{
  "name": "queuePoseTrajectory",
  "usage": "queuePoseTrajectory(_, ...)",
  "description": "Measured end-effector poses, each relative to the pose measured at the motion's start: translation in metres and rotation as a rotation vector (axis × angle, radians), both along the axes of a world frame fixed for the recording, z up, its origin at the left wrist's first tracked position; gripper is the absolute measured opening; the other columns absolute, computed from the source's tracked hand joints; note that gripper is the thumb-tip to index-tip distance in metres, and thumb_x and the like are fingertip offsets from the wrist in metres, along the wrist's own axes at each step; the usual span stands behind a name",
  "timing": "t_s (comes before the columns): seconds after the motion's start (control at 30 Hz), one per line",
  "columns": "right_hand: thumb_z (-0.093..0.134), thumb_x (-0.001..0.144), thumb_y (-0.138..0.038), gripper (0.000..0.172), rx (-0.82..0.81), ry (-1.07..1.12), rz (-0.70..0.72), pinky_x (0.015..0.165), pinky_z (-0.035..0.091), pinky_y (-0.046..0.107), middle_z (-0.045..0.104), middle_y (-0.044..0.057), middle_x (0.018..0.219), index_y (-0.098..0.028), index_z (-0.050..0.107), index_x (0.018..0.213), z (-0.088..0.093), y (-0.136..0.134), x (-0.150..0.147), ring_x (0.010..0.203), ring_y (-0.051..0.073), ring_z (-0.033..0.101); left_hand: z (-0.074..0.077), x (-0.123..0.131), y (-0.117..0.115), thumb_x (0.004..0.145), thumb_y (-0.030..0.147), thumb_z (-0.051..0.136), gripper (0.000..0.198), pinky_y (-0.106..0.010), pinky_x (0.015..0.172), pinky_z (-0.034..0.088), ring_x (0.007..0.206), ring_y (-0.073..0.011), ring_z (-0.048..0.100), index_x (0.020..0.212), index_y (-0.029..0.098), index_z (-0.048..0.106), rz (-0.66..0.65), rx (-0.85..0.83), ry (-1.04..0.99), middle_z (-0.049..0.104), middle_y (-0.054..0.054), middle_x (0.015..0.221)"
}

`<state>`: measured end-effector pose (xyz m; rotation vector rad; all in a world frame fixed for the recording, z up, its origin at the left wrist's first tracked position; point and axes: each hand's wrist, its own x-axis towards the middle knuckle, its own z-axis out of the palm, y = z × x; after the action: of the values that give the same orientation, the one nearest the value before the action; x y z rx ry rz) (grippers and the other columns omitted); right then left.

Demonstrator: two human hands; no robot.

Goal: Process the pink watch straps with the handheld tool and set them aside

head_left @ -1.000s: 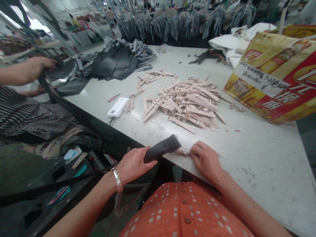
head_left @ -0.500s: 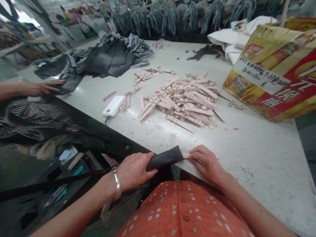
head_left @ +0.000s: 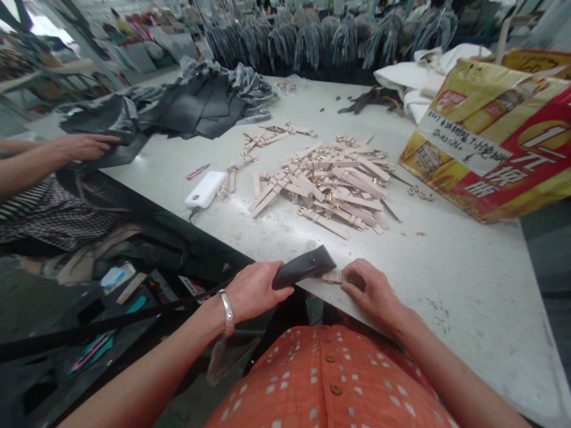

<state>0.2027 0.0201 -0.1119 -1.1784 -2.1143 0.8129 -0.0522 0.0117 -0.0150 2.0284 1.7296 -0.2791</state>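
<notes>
My left hand [head_left: 256, 285] is closed round a black leather-like strap [head_left: 303, 266]. Its wide, squared end has a small stud and points right, just above the table's front edge. Beside that end my right hand [head_left: 370, 291] pinches a short beige buckle strap [head_left: 332, 277], partly hidden by the fingers and the black end. Whether the two straps touch, I cannot tell. Beyond my hands lies a heap of beige buckle straps [head_left: 334, 184] with gold-coloured buckles.
Left of the heap are a white power bank [head_left: 205, 189] with a cable and a pink cutter [head_left: 197, 172]. A yellow-red carton [head_left: 486, 142] stands right. Dark leather pieces [head_left: 196, 107] lie back left, near a co-worker's hand [head_left: 87, 147]. Tools rest on a lower shelf [head_left: 111, 321].
My left hand has moved right and slightly up, the black strap with it. More of the beige strap shows between it and my right hand. The co-worker's hand has shifted upward.
</notes>
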Motion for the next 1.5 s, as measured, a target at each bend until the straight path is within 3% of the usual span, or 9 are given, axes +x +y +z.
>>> queuePoseTrajectory(0.2,0.058,0.075,-0.017,0.022,-0.016,0.041,-0.004,0.070,0.042,0.029,0.055,0.005,0.090,-0.019,0.054,0.096,-0.003,0.002,0.000,0.080,0.017,0.051,0.002,-0.005,-0.011,0.073,0.048,0.050,0.031,-0.028,0.063,0.044,0.075,-0.0218,0.063,0.089,0.023,0.060,-0.079,-0.036,0.067,0.067,-0.005,0.080)
queuePoseTrajectory(0.53,0.056,0.078,-0.020,0.015,0.010,-0.037,-0.037,0.074,0.045,0.032,0.059,0.006,0.090,-0.020,0.062,0.092,0.000,0.007,0.003,0.085,0.019,0.054,-0.008,0.017,0.001,0.074,0.047,0.048,0.031,-0.027,0.062,0.043,0.077,-0.0217,0.063,0.088,0.022,0.060,-0.054,0.059,-0.003,0.067,-0.005,0.079)
queuePoseTrajectory(0.67,0.057,0.078,-0.031,0.021,0.103,-0.100,-0.242,0.073,0.046,0.032,0.061,0.007,0.091,-0.019,0.063,0.094,0.002,0.019,0.043,0.082,0.019,0.056,-0.011,-0.008,-0.004,0.075,0.049,0.046,0.033,-0.025,0.060,0.042,0.074,-0.0200,0.063,0.089,0.022,0.060,0.048,0.090,-0.026,0.067,-0.004,0.078)
queuePoseTrajectory(0.93,0.055,0.073,-0.052,0.041,0.266,-0.439,-0.849,0.065,0.044,0.041,0.062,0.011,0.084,-0.018,0.067,0.092,-0.008,0.036,0.179,0.073,0.027,0.058,-0.014,-0.049,-0.019,0.077,0.052,0.045,0.036,-0.025,0.062,0.042,0.075,-0.0195,0.063,0.091,0.022,0.060,0.191,0.129,-0.100,0.067,-0.003,0.079)
queuePoseTrajectory(1.03,0.056,0.070,-0.053,0.044,0.249,-0.602,-0.943,0.062,0.042,0.048,0.062,0.014,0.089,-0.020,0.066,0.097,-0.013,0.038,0.193,0.079,0.036,0.056,-0.017,-0.055,-0.021,0.077,0.052,0.045,0.036,-0.025,0.061,0.042,0.074,-0.0193,0.063,0.090,0.022,0.060,0.223,0.129,-0.113,0.067,-0.002,0.078)
queuePoseTrajectory(1.13,0.055,0.071,-0.048,0.043,0.389,-0.617,-0.914,0.070,0.039,0.054,0.060,0.015,0.104,-0.022,0.063,0.104,-0.008,0.047,0.154,0.094,0.040,0.051,-0.018,-0.057,-0.020,0.076,0.053,0.045,0.037,-0.025,0.062,0.042,0.074,-0.0196,0.063,0.090,0.022,0.060,0.236,0.132,-0.109,0.067,-0.003,0.079)
queuePoseTrajectory(1.23,0.050,0.079,-0.035,0.034,0.397,-0.390,-0.483,0.081,0.042,0.045,0.061,0.012,0.104,-0.019,0.059,0.108,0.003,0.064,0.074,0.095,0.028,0.053,-0.018,-0.055,-0.017,0.076,0.053,0.046,0.038,-0.025,0.064,0.042,0.076,-0.0200,0.063,0.092,0.021,0.060,0.239,0.139,-0.093,0.068,-0.004,0.081)
queuePoseTrajectory(1.33,0.049,0.082,-0.025,0.028,0.313,-0.325,-0.188,0.083,0.042,0.037,0.061,0.010,0.104,-0.017,0.058,0.107,0.010,0.084,-0.006,0.096,0.023,0.053,-0.018,-0.051,-0.017,0.076,0.052,0.046,0.038,-0.025,0.064,0.042,0.077,-0.0202,0.063,0.092,0.021,0.060,0.223,0.139,-0.074,0.068,-0.004,0.081)
queuePoseTrajectory(1.5,0.051,0.082,-0.019,0.013,0.257,-0.348,-0.153,0.080,0.039,0.035,0.060,0.010,0.094,-0.018,0.061,0.089,0.006,0.109,-0.072,0.092,0.022,0.050,-0.018,-0.047,-0.021,0.076,0.052,0.047,0.036,-0.025,0.064,0.042,0.077,-0.0196,0.063,0.091,0.022,0.059,0.202,0.134,-0.072,0.067,-0.003,0.081)
